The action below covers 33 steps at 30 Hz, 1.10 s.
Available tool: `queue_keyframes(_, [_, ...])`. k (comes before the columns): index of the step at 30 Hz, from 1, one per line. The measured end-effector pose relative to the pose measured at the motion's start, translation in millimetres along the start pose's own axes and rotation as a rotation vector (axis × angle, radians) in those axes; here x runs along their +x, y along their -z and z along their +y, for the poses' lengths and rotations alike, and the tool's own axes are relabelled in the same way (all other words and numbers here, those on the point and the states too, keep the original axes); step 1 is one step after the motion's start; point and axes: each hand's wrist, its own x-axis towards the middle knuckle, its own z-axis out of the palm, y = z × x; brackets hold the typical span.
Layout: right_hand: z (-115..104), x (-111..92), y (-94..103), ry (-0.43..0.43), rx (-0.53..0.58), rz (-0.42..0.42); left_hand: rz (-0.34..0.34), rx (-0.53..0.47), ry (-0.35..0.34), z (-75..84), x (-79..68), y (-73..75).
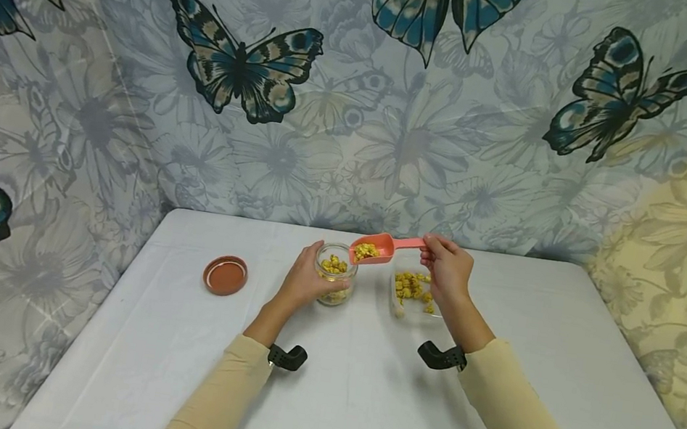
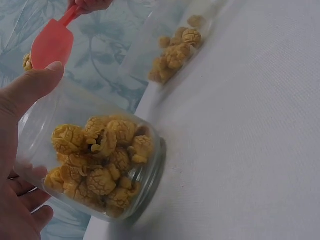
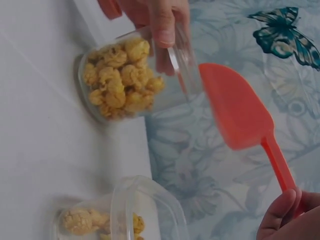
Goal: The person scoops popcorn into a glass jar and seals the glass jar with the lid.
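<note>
My left hand [image 1: 308, 279] grips a glass jar [image 2: 117, 210] round its side, thumb across the front near the rim. Yellow-brown popcorn [image 2: 100, 162] fills its lower part, and the jar stands on the table. In my right hand [image 1: 449, 267] the handle end of a coral-red scoop [image 3: 237, 107] is pinched between thumb and fingers. The scoop carries popcorn [image 1: 368, 251], and its front edge is at the jar's rim. Below my right hand is a clear plastic container [image 3: 150, 182] with more popcorn [image 1: 410, 288] in it.
A reddish-brown round lid [image 1: 226, 276] lies on the white-covered table [image 1: 345, 391], left of the jar. Behind the table hangs a butterfly-patterned cloth [image 1: 336, 169]. Each wrist wears a black camera band.
</note>
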Motion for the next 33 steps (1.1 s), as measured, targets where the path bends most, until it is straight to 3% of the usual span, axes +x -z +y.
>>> queue_keyframes(8, [-8,-5,-13.7,0.128,-0.043,-0.022,0.028,-0.033,-0.023,-4.5,0.4,-2.0])
queue_keyframes(23, [-19,-15,-39.4,0.495,-0.289,-0.205,0.036,-0.072,-0.066,-11.4,-0.4,-3.8])
queue_keyframes(28, [-18,-16,-34.9,0.546,-0.38,-0.188,0.042,-0.078,-0.078,-13.1,-1.7,-4.3])
queue_keyframes(33, [-16,-17,-28.1,0.524,-0.408,-0.162,0.048,-0.069,-0.085,-14.7,-3.4,-5.2])
